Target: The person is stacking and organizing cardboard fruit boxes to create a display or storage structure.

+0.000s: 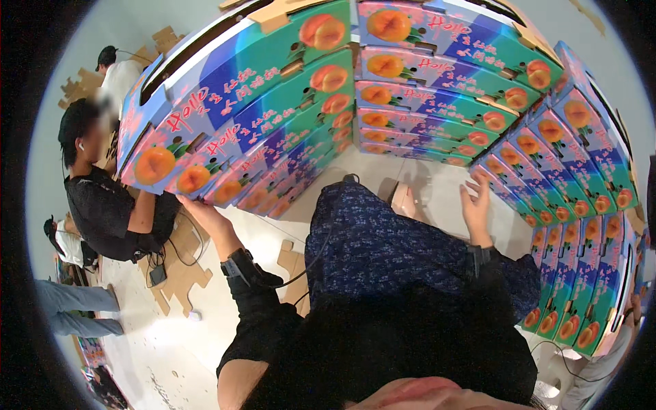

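Note:
Tall stacks of fruit cartons, printed blue, green and pink with peaches, stand around me. At the near corner of the left stack (pixel 239 116), my left hand (pixel 208 219) lies against the carton edge. Its fingers look stretched out, with their tips partly hidden by the carton. My right hand (pixel 476 205) is raised near the right stack (pixel 547 154), fingers apart and slightly bent, holding nothing. Whether its fingertips touch a carton I cannot tell. Dark bands circle both my wrists. A small pale box-like object (pixel 404 199) lies on the floor between my hands.
Another carton stack (pixel 424 68) stands ahead, and one more (pixel 574 273) at the lower right. To the left, a person in black (pixel 102 205) sits close by the left stack. Flattened cardboard pieces (pixel 181 263) and cables lie on the floor. Other people are farther left.

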